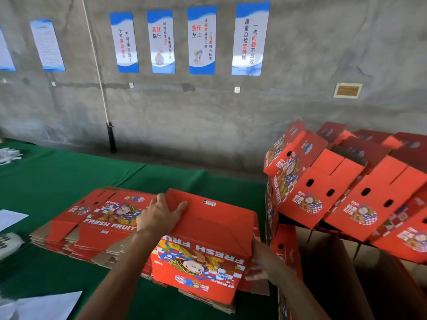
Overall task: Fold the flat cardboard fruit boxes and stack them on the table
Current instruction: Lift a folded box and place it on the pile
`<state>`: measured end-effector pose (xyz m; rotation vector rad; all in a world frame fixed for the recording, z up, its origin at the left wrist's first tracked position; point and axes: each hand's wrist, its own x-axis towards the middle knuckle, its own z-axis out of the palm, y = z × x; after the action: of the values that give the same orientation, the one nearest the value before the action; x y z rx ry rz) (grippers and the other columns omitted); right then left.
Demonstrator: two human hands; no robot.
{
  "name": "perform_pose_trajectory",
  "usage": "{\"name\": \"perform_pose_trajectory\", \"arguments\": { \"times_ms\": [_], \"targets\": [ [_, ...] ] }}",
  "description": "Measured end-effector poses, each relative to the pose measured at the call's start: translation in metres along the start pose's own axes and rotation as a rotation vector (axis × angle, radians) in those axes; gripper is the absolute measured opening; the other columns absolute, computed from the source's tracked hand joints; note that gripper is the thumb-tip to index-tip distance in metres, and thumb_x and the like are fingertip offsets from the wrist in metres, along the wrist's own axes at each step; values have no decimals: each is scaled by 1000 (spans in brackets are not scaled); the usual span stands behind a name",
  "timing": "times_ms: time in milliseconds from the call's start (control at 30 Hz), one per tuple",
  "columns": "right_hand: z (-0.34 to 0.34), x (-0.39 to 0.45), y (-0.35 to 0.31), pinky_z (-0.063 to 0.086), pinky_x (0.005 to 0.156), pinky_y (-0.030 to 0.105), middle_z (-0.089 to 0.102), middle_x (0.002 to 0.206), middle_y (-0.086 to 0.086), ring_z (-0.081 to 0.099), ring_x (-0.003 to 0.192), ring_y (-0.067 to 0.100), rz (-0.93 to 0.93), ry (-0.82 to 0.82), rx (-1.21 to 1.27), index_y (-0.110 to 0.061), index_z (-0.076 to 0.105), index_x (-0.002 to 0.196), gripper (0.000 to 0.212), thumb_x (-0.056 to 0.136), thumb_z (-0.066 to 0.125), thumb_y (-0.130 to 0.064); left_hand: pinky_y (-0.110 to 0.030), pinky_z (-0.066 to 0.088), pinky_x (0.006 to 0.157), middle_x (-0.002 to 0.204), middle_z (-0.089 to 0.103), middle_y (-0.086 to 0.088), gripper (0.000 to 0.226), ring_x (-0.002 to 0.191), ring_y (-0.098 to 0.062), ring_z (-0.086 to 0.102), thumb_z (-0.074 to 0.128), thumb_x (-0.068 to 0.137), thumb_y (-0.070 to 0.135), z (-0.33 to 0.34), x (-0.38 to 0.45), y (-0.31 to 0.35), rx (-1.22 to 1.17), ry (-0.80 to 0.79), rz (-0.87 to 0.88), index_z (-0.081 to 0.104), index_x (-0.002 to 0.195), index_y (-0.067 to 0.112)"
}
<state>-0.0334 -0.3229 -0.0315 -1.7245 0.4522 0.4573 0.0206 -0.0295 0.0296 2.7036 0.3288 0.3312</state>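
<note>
A half-formed red cardboard fruit box is sitting at the lower centre of the frame, resting on the near right end of a stack of flat box blanks. Its plain red panel is sloping up toward the wall, and its printed front, with a cartoon figure and upside-down "FRESH FRUIT" lettering, is facing the camera. The left hand is lying on the panel's upper left corner, fingers curled over the top edge and thumb spread across the smooth face. The right hand is pressing against the box's right edge, fingers wrapping a side flap; it is blurred, so the exact grip is hard to tell.

The flat blanks are spreading leftward, showing raw brown corrugated edges and notched flaps under the glossy red print. They are lying on a table covered with green cloth, which is stretching open and uncluttered toward the upper left of the frame. White paper sheets are lying at the lower left corner.

At the right of the frame, a pile of folded red boxes is leaning in tilted rows, with oval holes in their sides, crowding just beside the box being worked. Behind, blue-and-white posters are hanging on a rough grey concrete wall.
</note>
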Motion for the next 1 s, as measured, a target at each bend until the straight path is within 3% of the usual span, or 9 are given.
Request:
{"name": "perform_pose_trajectory", "arguments": {
  "times_ms": [133, 233, 433, 533, 633, 767, 833, 900, 1000],
  "targets": [
    [-1, 13, 10, 59, 77, 36, 73, 105, 21, 70, 87, 29, 93, -66, -86, -12, 64, 122, 96, 92, 9, -84, -41, 50, 83, 119, 69, -10, 99, 108, -33, 68, 30, 76, 97, -3, 6, 0, 60, -7, 4, 45, 133, 18],
    [0, 23, 11, 55, 74, 32, 74, 104, 22, 67, 82, 28, 95, -95, -97, -10, 63, 126, 107, 85, 4, -89, -42, 50, 86, 122, 67, -13, 95, 110, -35, 66, 34, 78, 95, -10, 13, -1, 40, -38, 15, 46, 132, 17],
    [11, 24, 19, 51, 62, 29, 53, 72, 5, 55, 65, 20, 54, -312, 394, -14, 73, 92, 96, 58, 52, -102, -45, 55, 89, 117, 71, -13, 88, 107, -38, 67, 37, 79, 94, -43, 18, -5, -39, 147, 45, 57, 128, 23],
    [11, 19, 6, 52, 54, 29, 59, 73, 10, 59, 63, 22, -36, -305, 488, -14, 72, 101, 92, 63, 57, -96, -46, 53, 87, 112, 73, -16, 83, 107, -42, 67, 39, 79, 93, -66, 18, -3, -122, 316, 107, 65, 120, 25],
    [2, 3, -22, 57, 60, 36, 64, 73, 14, 62, 61, 23, -183, -310, 499, -11, 70, 112, 79, 78, 61, -82, -46, 53, 82, 102, 74, -16, 77, 101, -44, 67, 37, 82, 91, -85, 14, 7, -226, 460, 161, 65, 110, 25],
    [-27, -33, -56, 59, 92, 55, 69, 115, 26, 69, 98, 44, -620, -182, 385, -27, 58, 136, 53, 97, 56, -62, -46, 49, 80, 94, 68, -10, 57, 95, -38, 64, 38, 94, 77, -95, 10, 39, -514, 546, 230, 56, 106, 24],
    [-45, -59, -69, 60, 91, 52, 73, 117, 15, 72, 104, 39, -797, -66, 335, -44, 53, 139, 48, 95, 61, -61, -50, 46, 98, 117, 65, -14, 61, 114, -34, 59, 34, 98, 69, -96, 7, 66, -783, 538, 220, 55, 124, 19],
    [-63, -81, -77, 61, 89, 36, 75, 119, 0, 73, 107, 23, -944, 67, 230, -47, 46, 142, 60, 89, 64, -68, -45, 30, 118, 149, 50, -12, 72, 138, -23, 43, 26, 99, 68, -98, 4, 97, -968, 518, 209, 41, 150, 19],
    [-95, -105, -76, 58, 93, 28, 68, 130, -11, 68, 117, 11, -1114, 236, 66, -44, 46, 146, 56, 96, 59, -64, -50, 28, 122, 159, 43, -9, 95, 146, -23, 41, 20, 88, 86, -106, -13, 152, -1311, 184, 236, 33, 158, 22]
  ]
}}
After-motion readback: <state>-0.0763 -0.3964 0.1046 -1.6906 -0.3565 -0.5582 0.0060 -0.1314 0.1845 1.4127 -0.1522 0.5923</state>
